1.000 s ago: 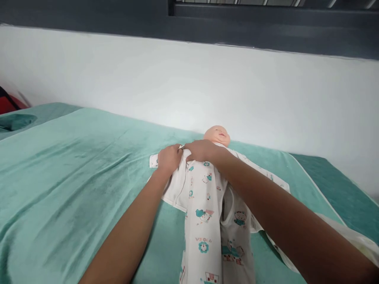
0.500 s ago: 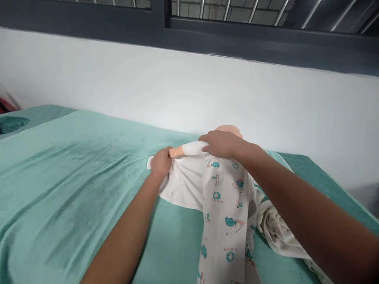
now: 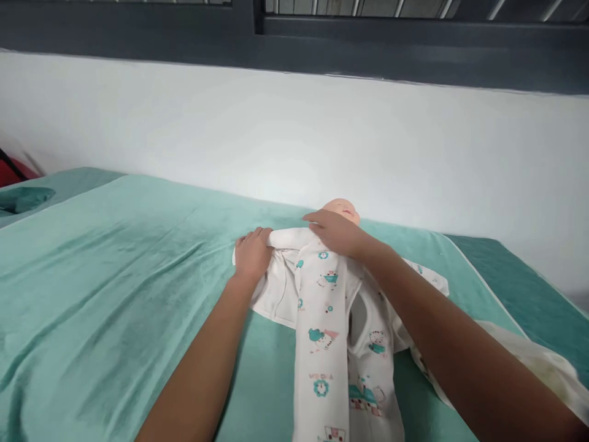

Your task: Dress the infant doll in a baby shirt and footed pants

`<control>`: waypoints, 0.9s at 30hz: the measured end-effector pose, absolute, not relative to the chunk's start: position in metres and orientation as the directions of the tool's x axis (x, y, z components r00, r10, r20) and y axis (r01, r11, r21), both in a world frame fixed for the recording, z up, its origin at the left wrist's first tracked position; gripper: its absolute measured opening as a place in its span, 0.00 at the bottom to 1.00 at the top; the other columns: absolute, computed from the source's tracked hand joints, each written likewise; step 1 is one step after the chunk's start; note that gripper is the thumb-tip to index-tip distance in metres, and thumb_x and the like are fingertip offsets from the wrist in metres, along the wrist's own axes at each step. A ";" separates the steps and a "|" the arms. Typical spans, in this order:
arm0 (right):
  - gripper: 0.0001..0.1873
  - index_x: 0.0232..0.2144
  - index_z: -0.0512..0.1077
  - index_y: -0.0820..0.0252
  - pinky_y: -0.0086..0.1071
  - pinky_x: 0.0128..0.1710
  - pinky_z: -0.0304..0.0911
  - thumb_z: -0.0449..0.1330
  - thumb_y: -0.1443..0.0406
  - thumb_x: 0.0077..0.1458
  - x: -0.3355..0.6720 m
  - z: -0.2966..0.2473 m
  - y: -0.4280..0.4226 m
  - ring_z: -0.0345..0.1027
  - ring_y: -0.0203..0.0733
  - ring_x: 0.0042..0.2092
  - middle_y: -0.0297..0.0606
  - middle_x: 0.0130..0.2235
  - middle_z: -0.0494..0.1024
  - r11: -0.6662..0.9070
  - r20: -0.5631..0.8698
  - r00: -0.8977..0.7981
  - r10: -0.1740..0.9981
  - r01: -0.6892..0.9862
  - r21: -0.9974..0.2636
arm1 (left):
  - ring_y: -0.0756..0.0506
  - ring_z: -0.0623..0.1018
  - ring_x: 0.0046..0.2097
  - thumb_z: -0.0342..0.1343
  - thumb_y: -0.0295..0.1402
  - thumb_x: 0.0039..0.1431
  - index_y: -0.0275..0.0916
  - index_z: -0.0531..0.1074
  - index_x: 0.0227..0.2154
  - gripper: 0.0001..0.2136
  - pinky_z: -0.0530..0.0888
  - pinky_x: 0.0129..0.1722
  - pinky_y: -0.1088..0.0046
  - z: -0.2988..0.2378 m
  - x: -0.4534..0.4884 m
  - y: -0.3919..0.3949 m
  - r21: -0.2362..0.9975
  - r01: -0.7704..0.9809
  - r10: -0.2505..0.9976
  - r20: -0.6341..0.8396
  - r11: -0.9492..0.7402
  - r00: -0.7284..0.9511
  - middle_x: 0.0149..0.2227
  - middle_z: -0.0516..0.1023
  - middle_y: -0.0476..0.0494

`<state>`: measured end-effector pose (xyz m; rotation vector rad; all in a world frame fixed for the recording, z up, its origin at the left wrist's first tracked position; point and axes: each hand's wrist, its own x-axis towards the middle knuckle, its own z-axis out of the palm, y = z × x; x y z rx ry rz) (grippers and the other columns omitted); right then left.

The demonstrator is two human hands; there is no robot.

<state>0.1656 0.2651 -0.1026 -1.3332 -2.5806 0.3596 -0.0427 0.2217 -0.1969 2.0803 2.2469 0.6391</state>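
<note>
Near the far edge of the bed, close under the white wall (image 3: 276, 141), a doll (image 3: 343, 210) lies on its back on a teal blanket (image 3: 115, 276), its top end toward the wall and its legs toward the person. It is wrapped in a white romper (image 3: 322, 319) printed with small teal figures, and the front of the romper trails down the blanket toward the viewer.

One sleeve (image 3: 288, 237) juts out from the body crosswise, so its long axis runs left to right, roughly square to the doll's own length. The two hands sit at either end of it. The left hand (image 3: 252, 253) is at the outer end, fingers curled round the cuff and closed on the fabric. The right hand (image 3: 335, 232) is at the inner end, lying palm down over the shoulder just below the doll's chin, fingers loosely spread and flat; from where I stand it seems to press rather than grip.

So the sleeve lies directly between the hands, touching both, with the left nearer its open end. Off to the right a crumpled pale cloth (image 3: 543, 368) lies beside the person's forearm. A dark window frame (image 3: 368, 37) runs above the wall.
</note>
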 end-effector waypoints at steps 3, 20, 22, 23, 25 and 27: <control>0.21 0.54 0.70 0.54 0.41 0.54 0.61 0.45 0.63 0.65 0.213 -0.118 0.248 0.66 0.47 0.56 0.42 0.57 0.73 0.423 0.289 -0.321 0.902 0.791 -0.442 | 0.36 0.74 0.55 0.48 0.27 0.61 0.46 0.68 0.51 0.17 0.64 0.59 0.48 -0.198 -0.043 0.222 0.300 0.952 0.959 0.245 0.067 -0.145 0.52 0.76 0.42; 0.18 0.51 0.71 0.54 0.37 0.41 0.58 0.49 0.63 0.62 0.284 -0.171 0.225 0.71 0.50 0.47 0.42 0.50 0.78 0.097 0.264 0.013 0.964 0.913 -0.397 | 0.43 0.75 0.54 0.43 0.34 0.66 0.44 0.76 0.44 0.15 0.71 0.55 0.65 -0.114 0.082 0.201 0.489 0.716 0.867 0.294 -0.498 0.403 0.52 0.78 0.47; 0.18 0.48 0.72 0.53 0.35 0.38 0.56 0.49 0.67 0.60 0.288 -0.172 0.227 0.71 0.49 0.45 0.40 0.47 0.80 0.044 0.265 0.079 0.961 0.903 -0.428 | 0.40 0.78 0.49 0.45 0.36 0.66 0.41 0.78 0.38 0.14 0.73 0.48 0.63 -0.102 0.112 0.213 0.325 0.811 0.874 0.156 -0.486 0.461 0.46 0.81 0.42; 0.18 0.47 0.73 0.53 0.34 0.37 0.55 0.48 0.67 0.59 0.291 -0.172 0.228 0.71 0.48 0.44 0.40 0.45 0.80 0.019 0.268 0.115 0.957 0.893 -0.450 | 0.39 0.79 0.45 0.47 0.35 0.65 0.40 0.78 0.36 0.14 0.74 0.44 0.63 -0.098 0.126 0.220 0.246 0.841 0.873 0.049 -0.482 0.485 0.42 0.81 0.40; 0.17 0.46 0.73 0.53 0.34 0.34 0.53 0.48 0.66 0.60 0.295 -0.172 0.229 0.70 0.47 0.42 0.40 0.44 0.80 -0.021 0.265 0.171 0.949 0.873 -0.487 | 0.39 0.80 0.41 0.51 0.30 0.61 0.38 0.78 0.35 0.10 0.74 0.41 0.64 -0.095 0.151 0.233 0.126 0.854 0.840 -0.157 -0.504 0.519 0.39 0.81 0.37; 0.16 0.46 0.73 0.53 0.33 0.31 0.51 0.49 0.63 0.61 0.297 -0.171 0.228 0.70 0.47 0.40 0.42 0.42 0.80 -0.046 0.243 0.188 0.952 0.870 -0.491 | 0.38 0.80 0.44 0.54 0.26 0.57 0.37 0.78 0.39 0.10 0.73 0.43 0.64 -0.098 0.169 0.244 0.067 0.849 0.817 -0.240 -0.524 0.524 0.45 0.80 0.34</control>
